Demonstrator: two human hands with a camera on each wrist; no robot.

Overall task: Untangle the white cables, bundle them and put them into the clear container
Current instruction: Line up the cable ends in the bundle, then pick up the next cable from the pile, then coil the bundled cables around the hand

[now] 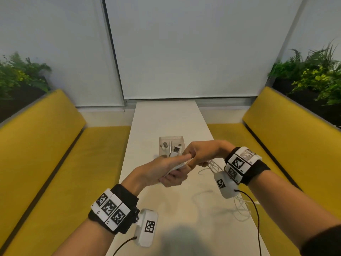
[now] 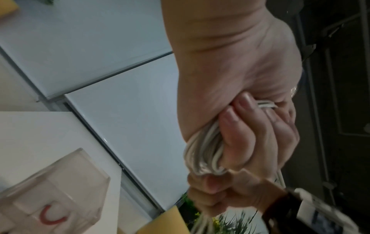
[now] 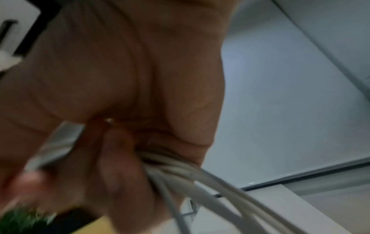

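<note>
My left hand (image 1: 171,170) grips a coil of white cable (image 1: 178,166), its fingers curled round the loops (image 2: 202,152). My right hand (image 1: 198,154) meets it from the right and pinches the same white cables (image 3: 170,163). Loose strands (image 1: 212,166) trail from the right hand down to a tangle (image 1: 239,207) on the white table (image 1: 166,119). Just behind both hands stands the clear container (image 1: 171,139), with white plugs and cable (image 1: 174,150) inside. The container (image 2: 60,182) also shows at the lower left of the left wrist view.
Yellow benches (image 1: 46,154) flank the narrow table on both sides (image 1: 276,126). Planters with green plants (image 1: 313,74) sit behind the backrests. Black wires (image 1: 254,209) run from the wrist cameras across the near table.
</note>
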